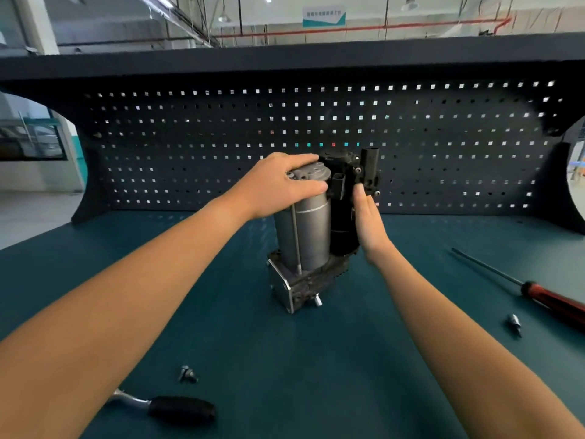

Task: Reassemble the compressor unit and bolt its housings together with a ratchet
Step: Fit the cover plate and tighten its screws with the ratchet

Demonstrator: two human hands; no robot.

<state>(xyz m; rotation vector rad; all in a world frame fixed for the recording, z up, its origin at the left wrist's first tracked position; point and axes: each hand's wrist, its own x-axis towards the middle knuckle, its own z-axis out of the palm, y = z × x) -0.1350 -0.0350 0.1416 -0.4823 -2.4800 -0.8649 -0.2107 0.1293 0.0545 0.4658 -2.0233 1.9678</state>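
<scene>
- The compressor unit (304, 248) stands upright in the middle of the teal bench top (285, 359), just in front of the dark pegboard (443, 137).
- Its main body is a smooth grey metal cylinder (308, 229) with a pale line ringed round it near the top and a grey cap with small bolt holes.
- A thin long rod (296, 242) runs down the cylinder's front to the base.
- Tight against the cylinder's right side sits a black housing (343, 226), topped by a black plug-like connector (369, 161) that sticks up.
- The base is a grimy dark block with a bright metal bracket (281, 288) on its left corner and a short silver stub (317, 301) poking out at the front.
- The left hand (278, 185) is clamped over the cap, fingers curled across the top and thumb wrapped round the front.
- The right hand (368, 221) lies flat against the black housing, fingers straight and together, thumb pointing up, gripping nothing.
- A ratchet (180, 410) with a black handle lies near the bench's front edge on the left, part hidden under the left forearm.
- A small bolt (187, 374) lies near it.
- On the right lie a red-handled screwdriver (550, 301) and a small socket bit (514, 323), well apart from the unit.
</scene>
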